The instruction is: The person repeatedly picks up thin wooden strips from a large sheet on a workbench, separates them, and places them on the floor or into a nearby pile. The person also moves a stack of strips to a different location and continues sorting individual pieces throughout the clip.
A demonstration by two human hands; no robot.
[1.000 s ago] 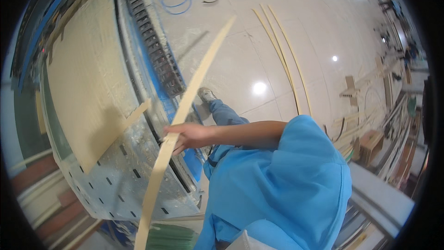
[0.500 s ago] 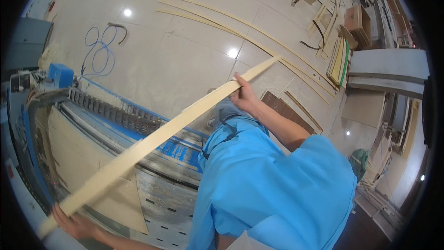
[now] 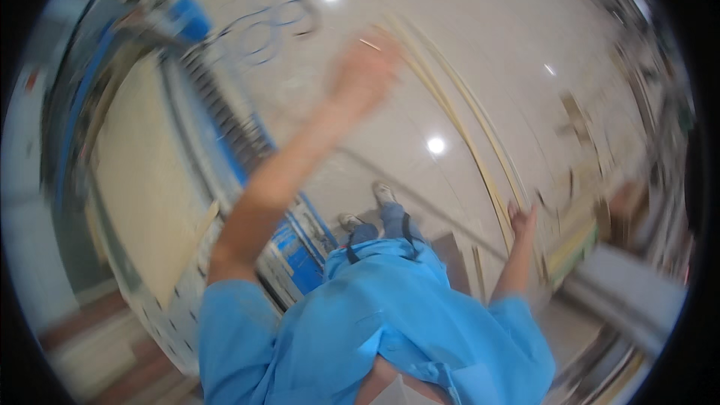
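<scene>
My left hand (image 3: 367, 67) is raised at the upper middle, over the far ends of the pale wooden strips (image 3: 469, 131) on the floor. Motion smears its fingers, and whether they grip anything cannot be seen. Lower down on the right, my right hand (image 3: 523, 219) overlaps those same strips, its thumb side up. Blur hides whether a strip lies in its fingers or only behind them. A dark straight shadow (image 3: 420, 196) crosses the floor between my arms.
To the left is a machine bed with a pale board (image 3: 146, 180) on it, a cable chain (image 3: 225, 116) and a blue box (image 3: 189, 18). Blue tubing (image 3: 262, 34) lies coiled on the floor. A brown carton (image 3: 626, 210) and a grey beam (image 3: 622, 296) stand right.
The wide strip held slantwise across my body is no longer plainly visible. My left hand has swung up from the lower left. My right hand now appears farther right and lower. The view has turned.
</scene>
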